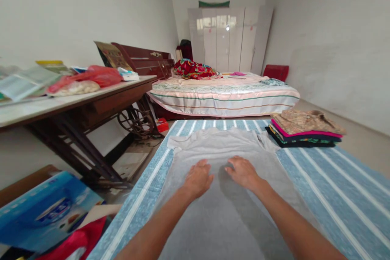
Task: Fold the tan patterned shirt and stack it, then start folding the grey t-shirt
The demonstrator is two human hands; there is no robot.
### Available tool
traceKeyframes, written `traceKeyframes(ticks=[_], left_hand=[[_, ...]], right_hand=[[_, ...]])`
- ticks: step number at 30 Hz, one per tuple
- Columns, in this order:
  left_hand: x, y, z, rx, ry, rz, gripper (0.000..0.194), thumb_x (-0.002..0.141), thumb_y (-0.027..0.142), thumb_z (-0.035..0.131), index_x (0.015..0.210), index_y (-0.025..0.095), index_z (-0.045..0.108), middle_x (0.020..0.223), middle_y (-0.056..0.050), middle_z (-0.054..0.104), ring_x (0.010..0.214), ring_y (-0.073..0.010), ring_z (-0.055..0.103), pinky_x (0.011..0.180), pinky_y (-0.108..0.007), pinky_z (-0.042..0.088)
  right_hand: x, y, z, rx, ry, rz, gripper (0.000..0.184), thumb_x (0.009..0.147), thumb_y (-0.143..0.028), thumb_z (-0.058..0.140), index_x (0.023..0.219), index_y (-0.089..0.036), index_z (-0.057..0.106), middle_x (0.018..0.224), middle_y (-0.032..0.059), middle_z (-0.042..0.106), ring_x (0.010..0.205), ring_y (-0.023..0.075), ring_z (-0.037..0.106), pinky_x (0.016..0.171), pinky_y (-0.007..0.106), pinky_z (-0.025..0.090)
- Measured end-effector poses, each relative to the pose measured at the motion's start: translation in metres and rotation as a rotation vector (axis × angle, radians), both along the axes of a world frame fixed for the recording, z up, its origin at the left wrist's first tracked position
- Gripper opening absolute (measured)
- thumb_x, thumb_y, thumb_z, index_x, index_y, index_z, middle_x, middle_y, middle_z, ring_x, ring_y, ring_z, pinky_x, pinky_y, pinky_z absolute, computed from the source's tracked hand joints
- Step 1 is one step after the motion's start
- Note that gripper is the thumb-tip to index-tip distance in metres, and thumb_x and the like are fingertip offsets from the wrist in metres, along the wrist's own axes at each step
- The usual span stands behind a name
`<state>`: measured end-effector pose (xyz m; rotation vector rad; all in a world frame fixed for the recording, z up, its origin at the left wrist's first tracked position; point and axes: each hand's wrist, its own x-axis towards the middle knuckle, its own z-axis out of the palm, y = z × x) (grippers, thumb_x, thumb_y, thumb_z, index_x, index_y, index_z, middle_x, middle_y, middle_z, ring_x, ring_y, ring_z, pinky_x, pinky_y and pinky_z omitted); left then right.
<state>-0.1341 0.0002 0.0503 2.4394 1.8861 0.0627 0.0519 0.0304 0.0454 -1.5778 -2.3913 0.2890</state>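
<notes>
A grey T-shirt (213,211) lies spread out on a blue and white striped cover (323,183), its collar and sleeves at the far end. My left hand (198,178) rests on or just over the shirt's upper middle, fingers loosely bent and apart. To its right, my right hand (242,170) hovers over or touches the same part of the shirt, with thumb and fingers spread. Neither hand holds the cloth, as far as I can see. Beyond the shirt's right sleeve sits a stack of folded clothes (307,128) with a tan patterned garment on top.
A sewing machine table (122,89) stands at the left, with a red plastic bag (94,77) on it. A blue carton (45,215) sits on the floor below. Behind is a bed (225,103) with a red floral blanket (195,69), then a pale wardrobe (225,44).
</notes>
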Motion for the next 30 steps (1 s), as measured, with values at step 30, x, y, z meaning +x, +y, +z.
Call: traceKeyframes(ticks=[30], left_hand=[[-0.050,0.217,-0.008,0.182,0.133,0.376,0.039,0.083,0.014,0.039,0.115,0.015,0.060,0.118,-0.014,0.059,0.109,-0.0251,0.056,0.088,-0.033,0.045]], right_hand=[[-0.034,0.022,-0.056,0.147,0.162,0.010,0.032,0.091,-0.032,0.044,0.113,-0.016,0.060,0.126,0.0129,0.053,0.123,0.0285,0.040,0.104,0.046,0.027]])
